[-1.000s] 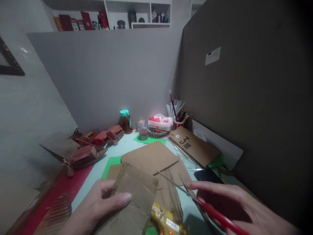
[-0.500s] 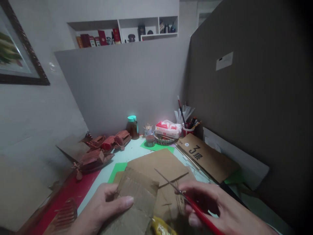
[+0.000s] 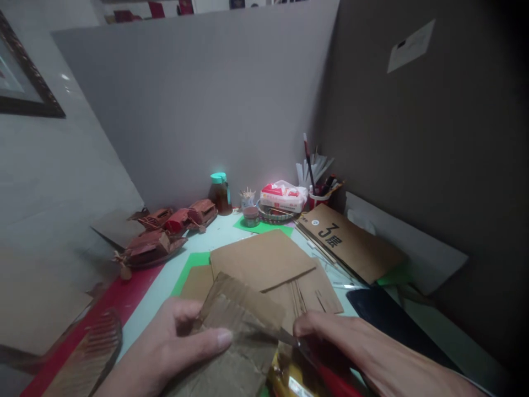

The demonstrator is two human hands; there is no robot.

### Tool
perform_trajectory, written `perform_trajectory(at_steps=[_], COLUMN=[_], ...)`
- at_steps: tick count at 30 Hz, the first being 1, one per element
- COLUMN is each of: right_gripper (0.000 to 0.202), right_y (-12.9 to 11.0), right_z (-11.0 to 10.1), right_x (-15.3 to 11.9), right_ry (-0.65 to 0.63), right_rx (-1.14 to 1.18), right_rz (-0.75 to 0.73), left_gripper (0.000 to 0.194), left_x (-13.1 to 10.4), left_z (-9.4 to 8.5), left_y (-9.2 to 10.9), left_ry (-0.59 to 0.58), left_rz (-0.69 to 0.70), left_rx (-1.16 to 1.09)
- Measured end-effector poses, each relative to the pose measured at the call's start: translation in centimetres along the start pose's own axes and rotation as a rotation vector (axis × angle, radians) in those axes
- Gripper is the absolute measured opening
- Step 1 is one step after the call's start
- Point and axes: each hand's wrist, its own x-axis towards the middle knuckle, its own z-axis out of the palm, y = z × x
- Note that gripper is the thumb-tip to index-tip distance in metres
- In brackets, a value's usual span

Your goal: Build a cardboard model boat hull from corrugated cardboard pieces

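Note:
My left hand point(image 3: 182, 344) grips a bent piece of brown cardboard point(image 3: 239, 342), its thumb flat on top and the fingers hidden beneath. My right hand point(image 3: 339, 342) is closed round red-handled scissors point(image 3: 333, 380). Their dark blade touches the cardboard's right edge; the tip is hidden there. Below the blade lies a shiny yellow packet point(image 3: 289, 372), partly covered by the cardboard and my right hand. Flat cardboard sheets point(image 3: 260, 256) rest on the table just beyond both hands.
Dark red model boats point(image 3: 152, 245) stand at the left, with a wooden comb point(image 3: 93, 353) nearer me. A jar point(image 3: 221, 196), a tissue pack point(image 3: 283, 196) and a pen cup point(image 3: 318, 198) line the back. Marked cardboard point(image 3: 351, 242) and a dark flat object point(image 3: 397, 325) lie right.
The scissors have moved from above the sheets down to the held cardboard's right edge. My right hand has turned and lowered. The view has tilted down, and more of the yellow packet shows.

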Motion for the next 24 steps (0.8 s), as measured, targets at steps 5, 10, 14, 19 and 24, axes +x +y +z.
perform_trajectory(at_steps=[5,10,14,19,24], right_gripper=[0.035,0.019,0.023,0.024,0.034], right_y=[-1.2,-1.5,-1.4,-1.3,-1.8], right_z=[-0.5,-0.8,-0.9,-0.9,-0.8], right_x=[0.1,0.2,0.2,0.0,0.2], right_ry=[-0.024,-0.049,-0.040,0.019,0.029], right_rx=[-0.056,-0.060,-0.053,-0.106,-0.153], right_rz=[0.081,0.117,0.155,-0.020,-0.096], left_gripper=[0.027,0.023,0.018,0.021,0.017], left_x=[0.0,0.3,0.4,0.3,0.4], left_z=[0.8,0.4,0.3,0.3,0.4], left_y=[0.2,-0.6,-0.9,-0.8,-1.4], left_ry=[0.016,-0.002,0.001,-0.037,0.004], left_rz=[-0.036,0.026,0.034,-0.018,-0.007], left_rx=[0.047,0.039,0.037,0.049,-0.102])
